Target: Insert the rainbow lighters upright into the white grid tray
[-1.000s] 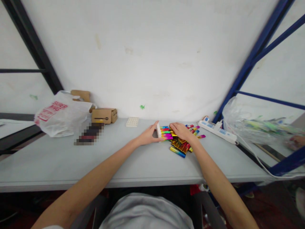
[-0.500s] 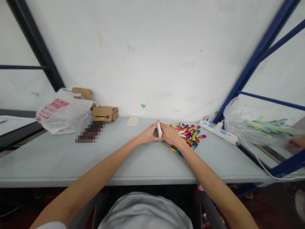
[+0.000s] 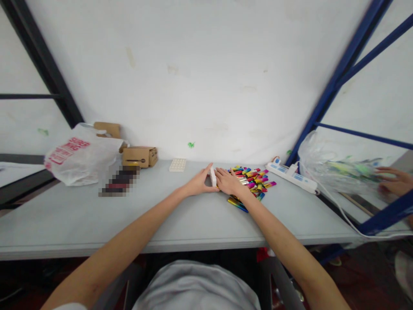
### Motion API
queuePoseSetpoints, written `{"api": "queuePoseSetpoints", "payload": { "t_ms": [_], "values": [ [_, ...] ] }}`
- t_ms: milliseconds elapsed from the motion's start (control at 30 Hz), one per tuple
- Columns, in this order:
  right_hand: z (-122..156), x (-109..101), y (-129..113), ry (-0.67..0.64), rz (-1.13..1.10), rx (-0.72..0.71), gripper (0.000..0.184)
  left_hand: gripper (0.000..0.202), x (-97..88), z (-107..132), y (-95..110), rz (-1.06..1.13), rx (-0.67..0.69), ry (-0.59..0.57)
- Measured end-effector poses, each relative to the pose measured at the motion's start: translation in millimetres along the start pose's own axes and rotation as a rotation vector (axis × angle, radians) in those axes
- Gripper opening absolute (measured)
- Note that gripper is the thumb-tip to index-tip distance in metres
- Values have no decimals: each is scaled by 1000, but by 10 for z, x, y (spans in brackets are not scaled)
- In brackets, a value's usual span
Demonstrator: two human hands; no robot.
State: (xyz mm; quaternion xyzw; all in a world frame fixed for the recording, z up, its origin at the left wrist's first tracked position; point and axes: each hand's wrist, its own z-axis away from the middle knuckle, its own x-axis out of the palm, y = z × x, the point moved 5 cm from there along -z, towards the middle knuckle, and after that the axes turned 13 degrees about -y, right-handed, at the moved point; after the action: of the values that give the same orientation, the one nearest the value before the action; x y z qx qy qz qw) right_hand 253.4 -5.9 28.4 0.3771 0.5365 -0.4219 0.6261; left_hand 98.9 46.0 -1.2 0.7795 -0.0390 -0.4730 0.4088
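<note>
1. The left hand point(image 3: 199, 183) holds a white tray point(image 3: 213, 177) on edge, thumb at the near end, fingers at the far end, its palm clear of it
2. That tray is a little right of the middle of the worktop point(image 3: 180, 219), nearer the back edge than the front
3. The right hand point(image 3: 228, 182) lies at the tray's right side, back up, fingers stretched out and close together; whether it grips anything underneath cannot be told
4. Shiny multicoloured tubes point(image 3: 258, 178) lie heaped right of the tray, partly hidden by the right hand and wrist; one blue-and-yellow tube point(image 3: 238, 205) lies on the heap's side toward the front edge
5. By the back edge, left of the hands, a cream tray point(image 3: 177, 165) lies flat
6. Toward the back left corner are a cardboard box point(image 3: 137, 157) and a white plastic bag point(image 3: 80, 155) with red print
7. A power strip point(image 3: 293, 177) lies toward the back right corner
8. Beyond the right edge, a co-worker's hand point(image 3: 398, 181) is beside a clear plastic bag point(image 3: 322, 165)
</note>
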Motion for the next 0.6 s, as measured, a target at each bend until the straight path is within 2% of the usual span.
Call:
{"api": "queuePoseSetpoints", "payload": {
  "t_ms": [233,600],
  "values": [
    [41,0,78,-7,-9,7,62,137,9,14,30,29,-23,-1],
    [33,90,354,-59,-34,27,62,136,8,26,20,7,-16,3]
  ]
}}
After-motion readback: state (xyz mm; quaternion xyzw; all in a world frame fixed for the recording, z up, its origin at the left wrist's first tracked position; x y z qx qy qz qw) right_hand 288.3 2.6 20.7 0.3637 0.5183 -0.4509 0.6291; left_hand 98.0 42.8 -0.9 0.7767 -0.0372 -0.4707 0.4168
